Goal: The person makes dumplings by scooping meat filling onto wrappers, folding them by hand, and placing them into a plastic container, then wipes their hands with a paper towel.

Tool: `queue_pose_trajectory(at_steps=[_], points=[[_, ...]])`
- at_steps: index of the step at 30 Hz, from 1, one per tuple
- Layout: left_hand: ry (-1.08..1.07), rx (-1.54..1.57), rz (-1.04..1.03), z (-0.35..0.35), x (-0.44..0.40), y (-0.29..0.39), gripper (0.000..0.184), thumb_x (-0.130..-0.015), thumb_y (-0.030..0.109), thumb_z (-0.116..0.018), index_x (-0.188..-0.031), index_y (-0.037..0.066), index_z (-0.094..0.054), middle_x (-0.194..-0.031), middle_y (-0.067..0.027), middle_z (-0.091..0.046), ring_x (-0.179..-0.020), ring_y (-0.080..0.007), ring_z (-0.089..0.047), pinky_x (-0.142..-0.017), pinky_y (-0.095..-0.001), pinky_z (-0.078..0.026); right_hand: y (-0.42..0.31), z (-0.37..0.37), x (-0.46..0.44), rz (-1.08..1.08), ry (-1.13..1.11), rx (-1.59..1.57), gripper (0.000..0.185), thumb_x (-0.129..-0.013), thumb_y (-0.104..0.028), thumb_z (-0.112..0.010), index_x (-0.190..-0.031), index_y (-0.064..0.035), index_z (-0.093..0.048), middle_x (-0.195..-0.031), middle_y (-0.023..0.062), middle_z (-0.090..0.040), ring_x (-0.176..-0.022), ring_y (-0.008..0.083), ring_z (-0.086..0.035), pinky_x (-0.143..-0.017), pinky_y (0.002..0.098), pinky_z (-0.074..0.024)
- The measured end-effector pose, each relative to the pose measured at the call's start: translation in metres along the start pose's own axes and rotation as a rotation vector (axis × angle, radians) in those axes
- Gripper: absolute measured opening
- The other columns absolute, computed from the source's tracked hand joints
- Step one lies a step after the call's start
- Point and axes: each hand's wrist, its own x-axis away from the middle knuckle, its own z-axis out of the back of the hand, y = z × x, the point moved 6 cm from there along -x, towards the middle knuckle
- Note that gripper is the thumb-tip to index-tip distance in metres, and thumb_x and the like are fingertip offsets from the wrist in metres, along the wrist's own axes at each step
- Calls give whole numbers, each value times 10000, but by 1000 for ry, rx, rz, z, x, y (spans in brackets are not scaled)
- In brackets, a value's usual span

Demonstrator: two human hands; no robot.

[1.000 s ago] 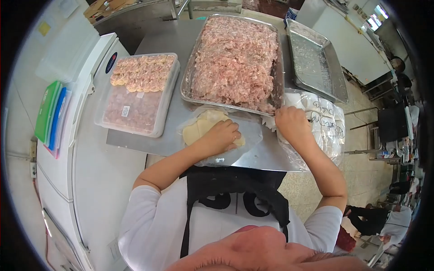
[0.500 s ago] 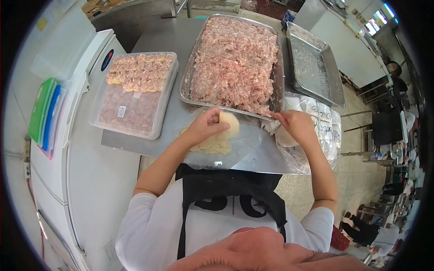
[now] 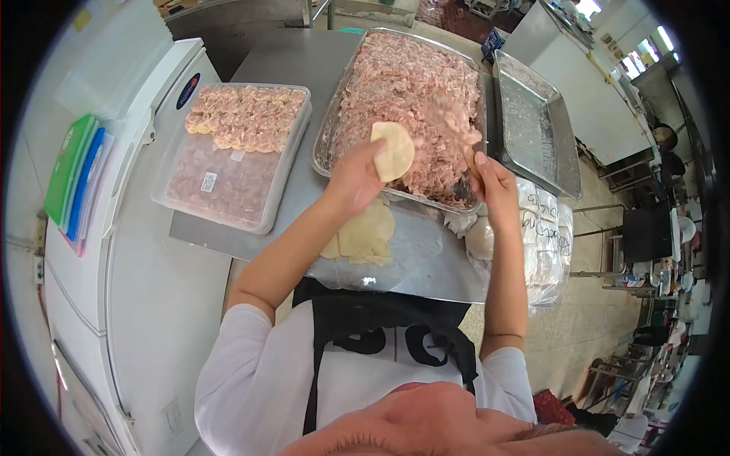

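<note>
A round, pale dough wrapper (image 3: 394, 152) is held by its left edge in my left hand (image 3: 357, 178), over the near edge of the meat tray. My right hand (image 3: 494, 182) is closed on the handle of a spatula (image 3: 470, 158), whose blurred upper end carries some meat. Pinkish ground meat (image 3: 411, 83) fills most of the metal tray (image 3: 323, 148). Below my left hand, more wrappers (image 3: 361, 237) lie loosely stacked on clear plastic on the metal table (image 3: 285, 57).
At the left stands a plastic container (image 3: 285, 167) with rows of filled dumplings on top. An emptied metal tray (image 3: 536, 125) lies at the right, above plastic-bagged white packets (image 3: 541, 235). Coloured lids (image 3: 72, 171) lean beside the white freezer (image 3: 163, 289).
My left hand has lifted a wrapper off the stack and moved it up over the tray. My right hand has risen from the tray's corner with the spatula, now carrying meat.
</note>
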Motion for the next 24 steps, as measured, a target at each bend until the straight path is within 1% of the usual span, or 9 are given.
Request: queue_pose_trajectory(at_steps=[2,4,6,8,9,13,16,19,24], points=[[-207,362,56,-20,-11,10,689,-959,518,-412,-1334,-60,-414,-1307,-220,-522,-1235,-338,-510,-1060,-461,-401,2,-20,-5,23,-49,-95,376,-976,-372,-545,-1037,-40,-710,-616,-58,-462,-528,36,-356,-476,209,-267],[-160,507,72,-24,-20,11,703,-956,543,-399,-1318,-59,-432,-1290,-214,-537,-1213,-351,-520,-1058,-471,-396,3,-43,-6,-34,-91,-288,356,-976,-365,-551,-1102,-64,-694,-681,-56,-477,-551,31,-359,-485,199,-273],[-113,654,88,-23,-27,15,719,-953,568,-387,-1301,-58,-450,-1272,-207,-553,-1192,-364,-531,-1056,-480,-392,13,-51,-10,-4,-122,-183,315,-970,-299,-567,-1153,-64,-669,-733,6,-558,-576,88,-481,-523,231,-373],[-89,674,-9,-18,-33,26,764,-938,618,-378,-1311,-44,-452,-1298,-194,-541,-1193,-361,-527,-1052,-467,-397,-6,-55,-2,746,82,430,288,-950,-214,-580,-1170,-42,-652,-786,91,-621,-639,202,-604,-585,286,-457],[-89,673,-13,-13,-34,28,764,-938,618,-378,-1311,-44,-452,-1298,-194,-541,-1193,-361,-527,-1052,-467,-397,-7,-52,2,750,31,481,294,-926,-189,-596,-1167,-27,-638,-874,139,-648,-725,306,-652,-623,354,-503],[11,537,-102,18,-46,23,855,-901,675,-403,-1386,-27,-367,-1371,-192,-468,-1243,-339,-478,-1086,-473,-350,-44,-31,25,454,10,994,265,-889,-205,-642,-1134,-107,-670,-790,142,-616,-700,339,-616,-595,409,-483],[95,528,-106,3,-37,24,864,-890,696,-401,-1377,-17,-377,-1359,-194,-471,-1245,-348,-471,-1075,-498,-350,-39,-45,25,730,94,1013,255,-900,-242,-610,-1132,-144,-653,-780,109,-609,-651,316,-623,-552,413,-495],[143,513,-38,0,-28,21,841,-881,698,-421,-1331,-12,-415,-1319,-185,-499,-1235,-345,-478,-1045,-508,-373,-45,-37,12,592,-55,1183,265,-900,-226,-607,-1151,-148,-635,-789,105,-615,-662,317,-627,-551,409,-502],[89,469,-14,15,-35,18,735,-876,643,-506,-1235,3,-472,-1212,-168,-557,-1159,-350,-533,-986,-495,-430,-50,-51,26,674,-29,1109,263,-913,-215,-588,-1158,-126,-625,-846,135,-636,-712,328,-641,-584,435,-508]])
